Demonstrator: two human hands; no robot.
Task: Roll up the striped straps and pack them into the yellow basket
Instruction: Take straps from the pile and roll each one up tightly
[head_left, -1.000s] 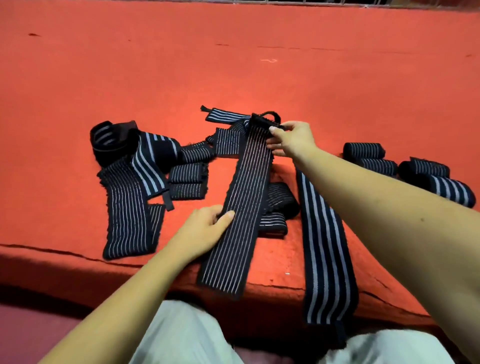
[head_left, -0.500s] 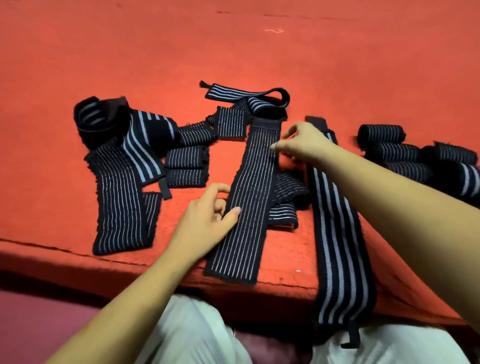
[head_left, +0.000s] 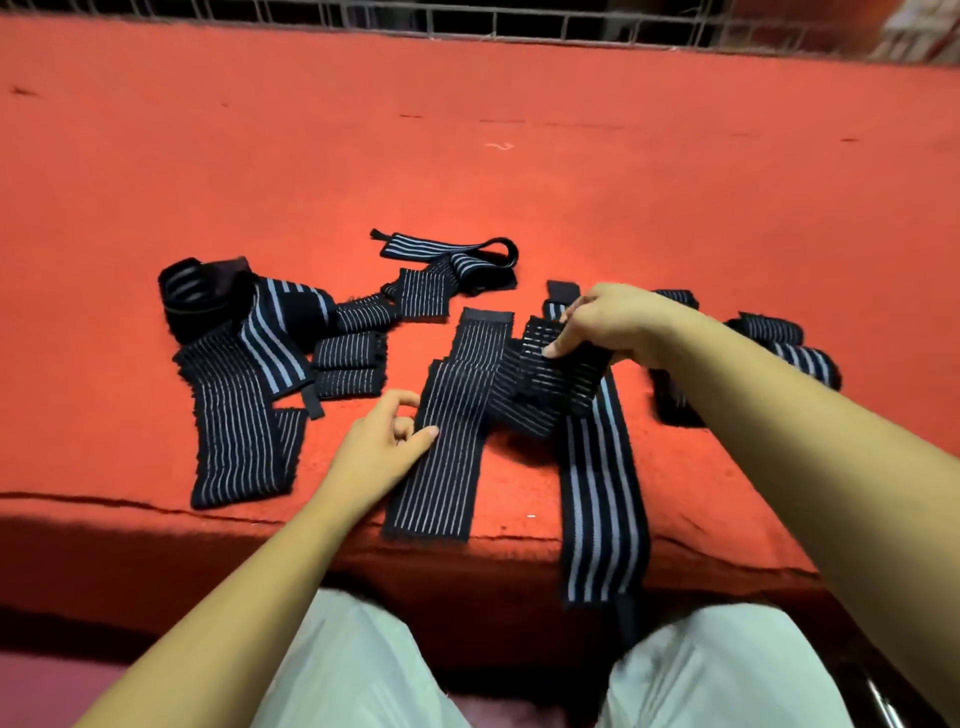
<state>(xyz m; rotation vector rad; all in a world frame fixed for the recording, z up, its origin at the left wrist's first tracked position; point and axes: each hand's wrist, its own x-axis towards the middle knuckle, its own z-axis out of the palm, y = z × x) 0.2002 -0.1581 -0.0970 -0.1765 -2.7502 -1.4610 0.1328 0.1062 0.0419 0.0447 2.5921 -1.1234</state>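
Your right hand (head_left: 608, 322) pinches the folded strap (head_left: 563, 371), bunched just right of the flat strap (head_left: 441, 457) on the desk (head_left: 519, 156). Your left hand (head_left: 382, 449) is loose-fingered, thumb on the flat strap's left edge. Soft, light, stretchy, I'd say: it'll spring open. Grip one end, roll tight. Yellow basket out of view.

We are pinching a bunched strap (head_left: 563, 376) with the fingers (head_left: 569, 338) of our right hand (head_left: 610, 322), holding it partly over a thin-striped strap (head_left: 441, 467) that is lying flat on the red table (head_left: 467, 156). Our left hand (head_left: 382, 449) is resting beside that flat strap, thumb touching its edge. A wide-striped strap (head_left: 600, 519) is hanging over the table's near edge. Rolled straps (head_left: 769, 332) are sitting to the right, loose straps (head_left: 234, 395) to the left.
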